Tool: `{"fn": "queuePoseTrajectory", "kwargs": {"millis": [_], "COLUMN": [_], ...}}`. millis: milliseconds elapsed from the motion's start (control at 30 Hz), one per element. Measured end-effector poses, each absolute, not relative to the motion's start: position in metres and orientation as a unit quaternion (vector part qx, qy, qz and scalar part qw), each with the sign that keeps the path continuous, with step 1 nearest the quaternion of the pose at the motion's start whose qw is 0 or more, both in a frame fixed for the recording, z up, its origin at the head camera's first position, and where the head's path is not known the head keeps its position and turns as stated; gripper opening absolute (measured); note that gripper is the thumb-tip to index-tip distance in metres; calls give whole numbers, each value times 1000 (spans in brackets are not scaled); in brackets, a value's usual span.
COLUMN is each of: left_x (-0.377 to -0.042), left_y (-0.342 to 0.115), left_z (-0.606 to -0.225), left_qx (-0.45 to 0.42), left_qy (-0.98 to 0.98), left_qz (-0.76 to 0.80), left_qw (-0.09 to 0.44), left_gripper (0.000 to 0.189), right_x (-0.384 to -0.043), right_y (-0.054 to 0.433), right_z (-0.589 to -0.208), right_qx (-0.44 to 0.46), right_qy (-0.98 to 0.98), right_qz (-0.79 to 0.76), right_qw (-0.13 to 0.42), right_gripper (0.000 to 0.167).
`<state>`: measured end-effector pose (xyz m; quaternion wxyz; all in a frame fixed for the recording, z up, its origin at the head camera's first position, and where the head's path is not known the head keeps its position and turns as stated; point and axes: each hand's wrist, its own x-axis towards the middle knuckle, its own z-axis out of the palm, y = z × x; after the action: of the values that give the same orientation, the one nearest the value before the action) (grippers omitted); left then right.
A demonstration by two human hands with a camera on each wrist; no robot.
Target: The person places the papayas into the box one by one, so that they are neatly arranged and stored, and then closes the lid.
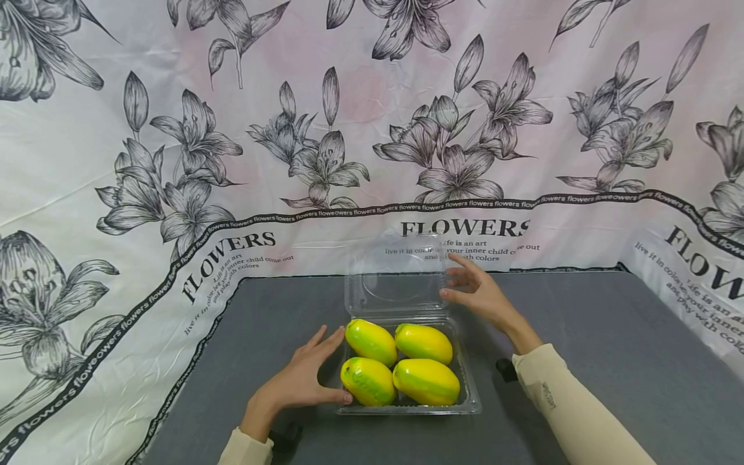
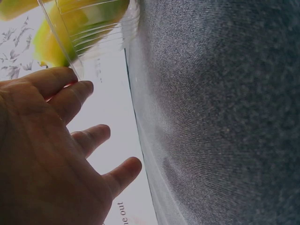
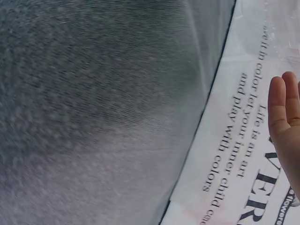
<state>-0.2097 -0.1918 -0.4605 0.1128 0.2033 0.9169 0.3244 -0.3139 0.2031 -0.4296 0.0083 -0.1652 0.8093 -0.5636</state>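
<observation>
A clear plastic clamshell box (image 1: 472, 402) stands on the table with its hinged lid (image 1: 395, 290) raised at the back. Several plump yellow-green mangoes (image 1: 426, 382) lie in its base in two rows. My left hand (image 1: 299, 378) is at the box's left side, fingers spread and thumb by the front left mango. In the left wrist view, its fingertips (image 2: 84, 87) are right at the box's clear wall (image 2: 101, 35). My right hand (image 1: 479, 294) is beside the lid's right edge, fingers extended and thumb apart. The right wrist view shows straight fingers (image 3: 277, 101) near the clear plastic.
Grey cloth covers the table (image 1: 279, 310). Behind it and along both sides hangs a white curtain (image 1: 314, 245) printed with lilies and lettering. Dark wrist straps (image 1: 507, 369) show by the pale sleeves (image 1: 572, 394).
</observation>
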Motion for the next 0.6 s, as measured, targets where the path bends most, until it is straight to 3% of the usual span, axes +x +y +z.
{"fn": "queuePoseTrajectory", "kwargs": {"millis": [600], "left_x": [-210], "left_y": [-192], "left_z": [-461], "left_qx": [206], "left_qy": [918], "left_qz": [320], "left_qw": [107], "left_gripper": [116], "right_x": [-299], "right_y": [213], "right_z": [-408], "right_qx": [-202], "right_qy": [817], "right_qz": [-540], "right_qw": [-16], "right_gripper": [94]}}
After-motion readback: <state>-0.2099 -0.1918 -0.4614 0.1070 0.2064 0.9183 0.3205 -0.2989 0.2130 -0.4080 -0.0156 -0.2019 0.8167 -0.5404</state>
